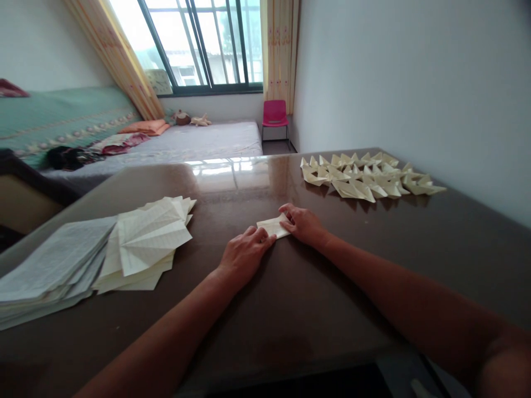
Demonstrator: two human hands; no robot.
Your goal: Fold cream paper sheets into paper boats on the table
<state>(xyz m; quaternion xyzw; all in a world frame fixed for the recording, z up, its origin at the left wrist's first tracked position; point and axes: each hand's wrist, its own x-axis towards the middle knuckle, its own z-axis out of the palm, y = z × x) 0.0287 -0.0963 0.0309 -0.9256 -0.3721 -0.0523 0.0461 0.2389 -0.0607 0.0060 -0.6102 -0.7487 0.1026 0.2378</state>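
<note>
A small folded piece of cream paper (pixel 272 225) lies on the dark glossy table (pixel 232 331) between my hands. My left hand (pixel 246 250) has its fingers closed on the paper's near left edge. On the right side, my right hand (pixel 305 224) grips the other end, thumb and fingers around it. Part of the paper is hidden under the fingers of both hands.
Several folded paper boats (pixel 357 176) stand in rows at the far right. Creased cream sheets (pixel 153 237) lie at the left, beside a stack of printed paper (pixel 50 260). Past the table are a bed (pixel 224 138) and a pink chair (pixel 275 113); a wall (pixel 415 83) borders the right.
</note>
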